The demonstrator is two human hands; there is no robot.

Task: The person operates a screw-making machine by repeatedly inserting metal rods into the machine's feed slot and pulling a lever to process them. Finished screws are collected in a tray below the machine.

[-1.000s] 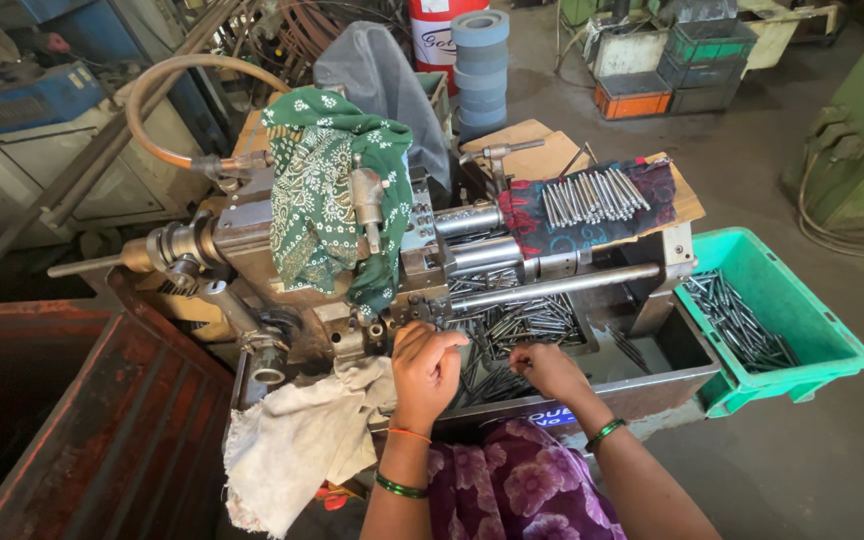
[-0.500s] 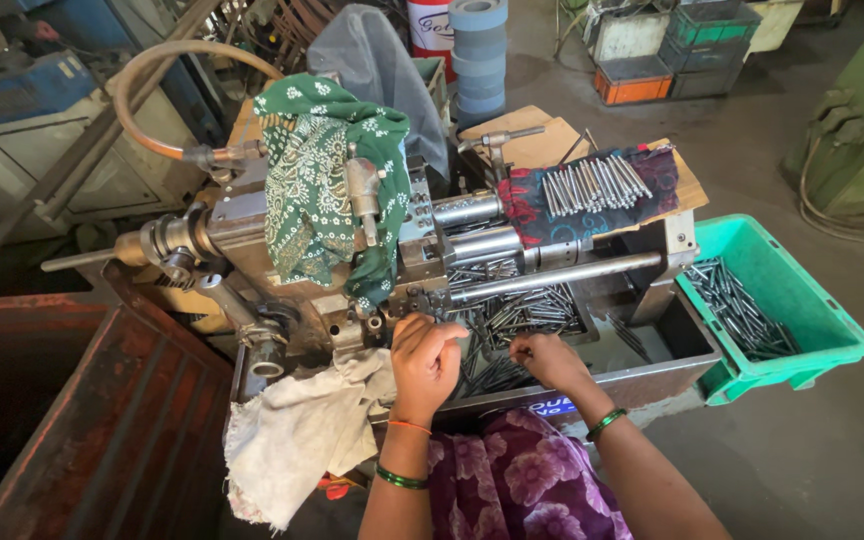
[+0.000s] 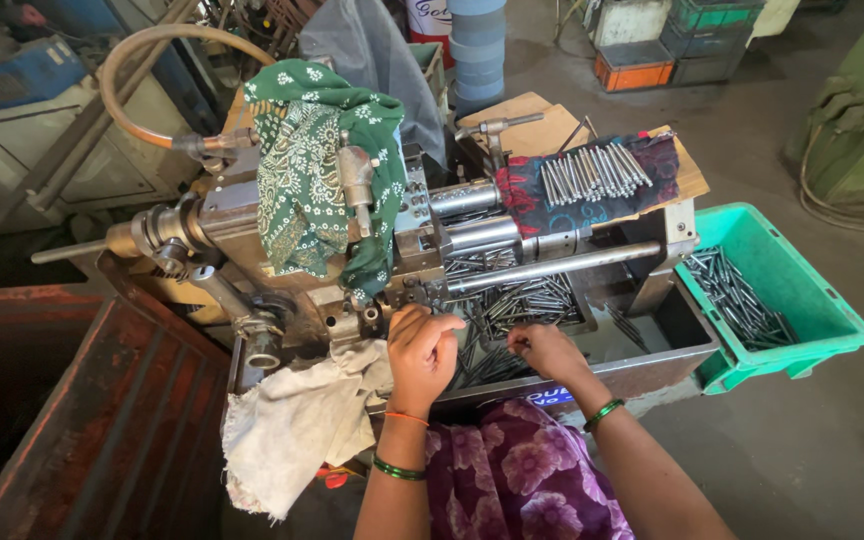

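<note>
Head view of a small metalworking machine (image 3: 372,250) with a tray (image 3: 652,350) beneath it. The left hand (image 3: 422,350) is curled at the near-left edge of the tray, fingertips drawn together just below the machine's clamp; whether they pinch a pin cannot be told. The right hand (image 3: 544,350) is loosely closed over the loose pins (image 3: 527,300) heaped along the tray's middle, apparently picking among them.

Risks, as judged: the left fingers sit close to the machine's working parts and could be nipped if the head moves; the green patterned cloth (image 3: 312,170) draped over the machine could snag; a pin could slip from the fingers back into the heap.

Surroundings: a white rag (image 3: 297,420) hangs over the tray's near-left corner, beside the left wrist. A horizontal steel bar (image 3: 552,268) crosses above the heap and limits reach toward the tray's far edge. A green bin (image 3: 812,300) holding more pins stands off the tray's right edge; a row of pins on a dark cloth (image 3: 592,175) lies on a board behind.
</note>
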